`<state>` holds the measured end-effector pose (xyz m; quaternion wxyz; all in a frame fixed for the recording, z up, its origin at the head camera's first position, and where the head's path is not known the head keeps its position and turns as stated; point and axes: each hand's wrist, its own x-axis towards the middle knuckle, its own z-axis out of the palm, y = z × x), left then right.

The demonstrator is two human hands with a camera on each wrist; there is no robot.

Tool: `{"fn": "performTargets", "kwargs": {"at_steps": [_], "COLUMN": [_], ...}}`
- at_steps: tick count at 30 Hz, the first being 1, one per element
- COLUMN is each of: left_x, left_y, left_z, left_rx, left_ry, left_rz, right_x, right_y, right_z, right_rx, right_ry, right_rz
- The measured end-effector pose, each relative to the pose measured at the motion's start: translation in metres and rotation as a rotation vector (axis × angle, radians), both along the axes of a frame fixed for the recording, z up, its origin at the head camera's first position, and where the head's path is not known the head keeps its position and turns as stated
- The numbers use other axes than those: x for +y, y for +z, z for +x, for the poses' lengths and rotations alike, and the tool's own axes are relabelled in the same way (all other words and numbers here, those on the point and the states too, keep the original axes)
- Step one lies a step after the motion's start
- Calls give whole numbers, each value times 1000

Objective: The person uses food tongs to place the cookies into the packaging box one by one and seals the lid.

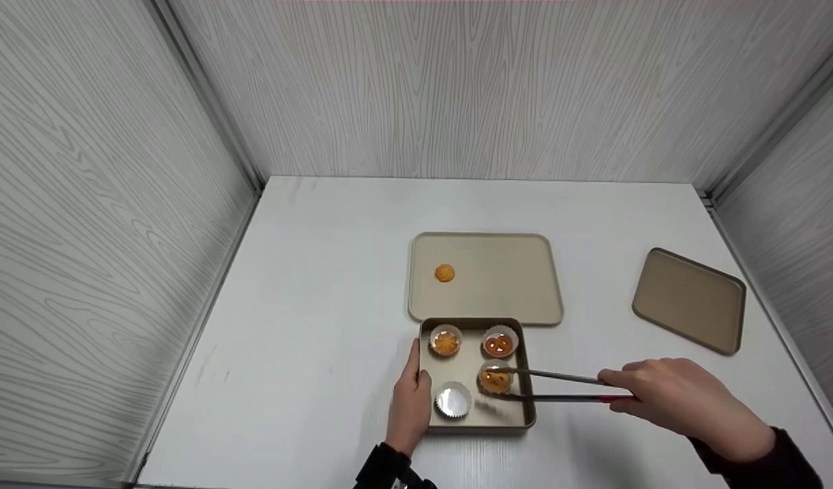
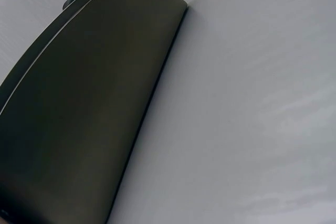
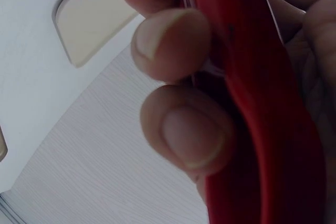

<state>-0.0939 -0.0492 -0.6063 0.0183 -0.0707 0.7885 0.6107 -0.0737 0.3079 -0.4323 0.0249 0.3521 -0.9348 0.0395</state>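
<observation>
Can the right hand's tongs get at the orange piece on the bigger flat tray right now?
Probably, after lifting clear: the right hand has the tongs at a filled cup in the deep pan, but nothing covers the orange piece.

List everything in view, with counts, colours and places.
Deep pan: one, bronze, front centre
Large tray: one, beige, behind pan
Small tray: one, brown, at right
Fluted cups: four, silvery, in pan
Fillings: three, orange, in three cups
Loose pastry: one, orange, on large tray
Tongs: one pair, grey and red, over pan
Table: one, white, underneath
Panels: three, grey, around table
Sleeves: two, black, at wrists
Left hand: one, gripping pan
Right hand: one, holding tongs
</observation>
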Motion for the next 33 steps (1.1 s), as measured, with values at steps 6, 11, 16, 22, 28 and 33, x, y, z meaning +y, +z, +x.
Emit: {"fn": "performTargets", "kwargs": {"at_steps": [6, 11, 16, 22, 28, 33], "left_x": [0, 0, 0, -1, 0, 0], "left_y": [1, 2, 2, 1, 1, 1], "left_z": [0, 0, 1, 1, 0, 0], "left_rx": [1, 4, 3, -3, -3, 6], "left_ry": [-5, -6, -9, -8, -9, -9], "left_rz": [1, -8, -4, -5, -1, -17], "right_x": [1, 4, 9, 15, 21, 22], "right_y": [3, 6, 8, 6, 3, 2], "right_z": [0, -1, -1, -4, -6, -10], "right_rx": [-40, -71, -45, 8, 105, 150], "right_ry": [-15, -33, -43, -34, -25, -54], "right_rz": [3, -16, -59, -92, -148, -171]}}
